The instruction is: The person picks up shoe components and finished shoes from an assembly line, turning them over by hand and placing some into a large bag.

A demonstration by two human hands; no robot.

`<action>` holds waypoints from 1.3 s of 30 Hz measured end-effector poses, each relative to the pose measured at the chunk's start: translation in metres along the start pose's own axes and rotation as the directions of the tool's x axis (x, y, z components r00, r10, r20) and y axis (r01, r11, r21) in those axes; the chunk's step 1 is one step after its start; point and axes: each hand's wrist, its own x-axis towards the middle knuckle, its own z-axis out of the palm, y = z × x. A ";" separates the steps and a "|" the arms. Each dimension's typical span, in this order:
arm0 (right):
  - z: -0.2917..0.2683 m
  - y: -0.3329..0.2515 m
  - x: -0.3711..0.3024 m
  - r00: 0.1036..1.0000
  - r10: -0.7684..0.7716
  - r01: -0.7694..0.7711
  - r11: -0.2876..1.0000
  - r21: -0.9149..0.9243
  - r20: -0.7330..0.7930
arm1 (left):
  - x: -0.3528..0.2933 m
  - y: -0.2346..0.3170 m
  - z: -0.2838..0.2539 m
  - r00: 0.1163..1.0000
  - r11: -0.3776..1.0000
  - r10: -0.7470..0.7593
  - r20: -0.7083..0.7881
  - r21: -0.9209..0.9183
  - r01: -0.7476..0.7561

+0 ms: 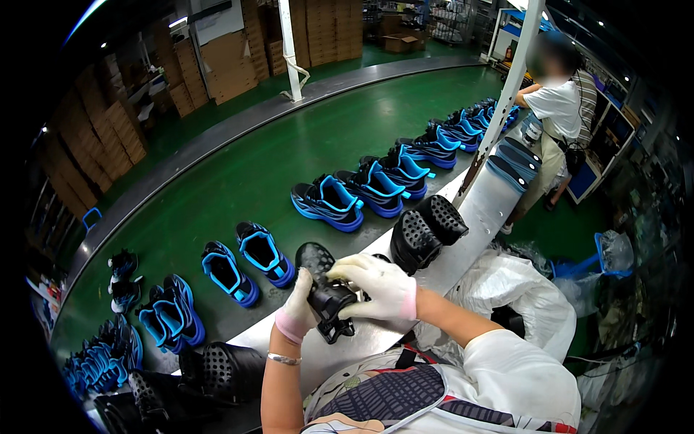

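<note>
In front of my body, both white-gloved hands hold a black plastic shoe tree (316,262) with a rounded, dimpled toe end. My left hand (297,309) grips its left side, fingers closed around it. Over the shoe tree's right side lies my right hand (377,286), with its fingers bent and pressed onto it. Part of the shoe tree is hidden behind the fingers. Just beyond my hands, two black-and-blue sneakers (264,254) stand with their openings up. To the right, more black shoe trees (419,235) rest on the metal ledge.
Rows of black-and-blue sneakers (332,202) line the green conveyor (217,181). Black shoe trees (224,372) lie at the lower left. Blue-grey insoles (515,163) sit on the ledge by a white post (506,101). A white sack (520,289) is at my right. A co-worker (560,108) stands farther along.
</note>
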 end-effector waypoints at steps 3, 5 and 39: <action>0.011 0.012 0.009 0.999 -0.042 0.042 0.999 0.005 0.022 | 0.001 0.000 -0.010 0.987 0.984 0.140 -0.077 0.125 -0.130; 0.023 0.015 0.018 1.000 0.004 -0.004 0.999 0.044 -0.009 | -0.001 0.003 -0.012 0.945 0.946 0.296 -0.138 0.175 -0.271; 0.120 0.054 0.254 0.745 0.360 0.068 0.796 -0.601 0.562 | 0.034 0.027 -0.099 0.532 0.015 0.688 -0.494 0.742 0.670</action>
